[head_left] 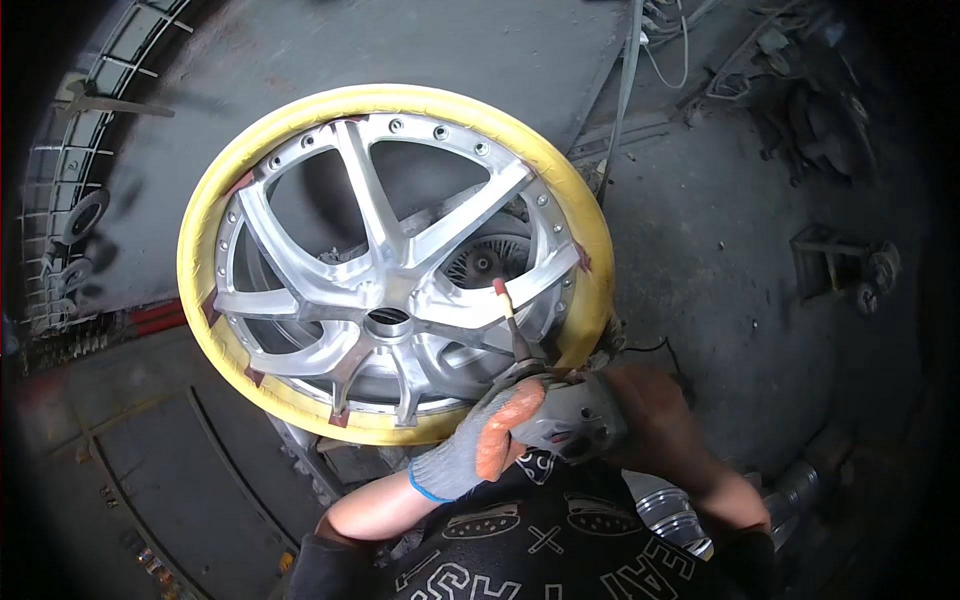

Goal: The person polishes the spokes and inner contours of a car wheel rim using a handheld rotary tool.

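An alloy wheel [395,250] with bare metal spokes lies tilted before me, its rim covered in yellow wrapping [590,250]. My left hand [497,430], in a grey and orange glove, is wrapped around the front of a grey die grinder [572,425]. From the grinder, a thin shaft with a red-tipped bit [502,292] reaches over a spoke at the wheel's right; whether it touches cannot be made out. My right hand [645,405] is at the rear of the grinder, its fingers mostly hidden behind the body in shadow.
Behind the wheel stands a grey panel [500,50]. At the left is a wire rack [75,170] with a hammer-like tool [120,104] and discs [85,215]. A small metal stand [830,255] is on the floor at right. Shiny round metal parts [668,512] lie beside my body.
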